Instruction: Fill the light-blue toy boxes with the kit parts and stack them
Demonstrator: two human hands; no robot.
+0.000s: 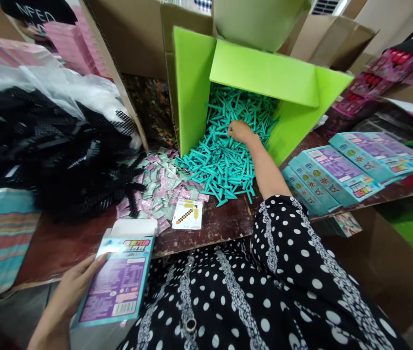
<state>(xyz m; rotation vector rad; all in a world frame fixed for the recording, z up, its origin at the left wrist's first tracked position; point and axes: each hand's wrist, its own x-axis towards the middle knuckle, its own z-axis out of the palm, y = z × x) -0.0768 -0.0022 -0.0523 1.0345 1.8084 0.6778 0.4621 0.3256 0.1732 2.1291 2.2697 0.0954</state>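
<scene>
One green box [195,82] lies on its side on the desk [224,221], its mouth open toward the person, and serves as the landmark here. Out of its mouth spills a heap of teal plastic pieces [221,163], far too many to count. The right hand [240,131] rests on that heap just inside the box mouth, arm stretched straight forward, palm down, fingers curled into the pieces; whether the grip has closed on any piece cannot be told, since the fingertips are buried.

Left of the box front lies a scatter of small sachets [160,187], pink and pale green, again uncounted. One card [188,214] with a yellow pickaxe picture lies just in front of the sachets. Farther left of the box is a heap of black parts [53,155], partly under clear plastic.

Right of the box, about five flat teal packets [337,172] lie overlapping in a row, though the count is uncertain.

Nearest the person, well in front of the box, the left hand [71,291] holds one small carton [118,277], grip clamped on its left edge, top flap open.
</scene>
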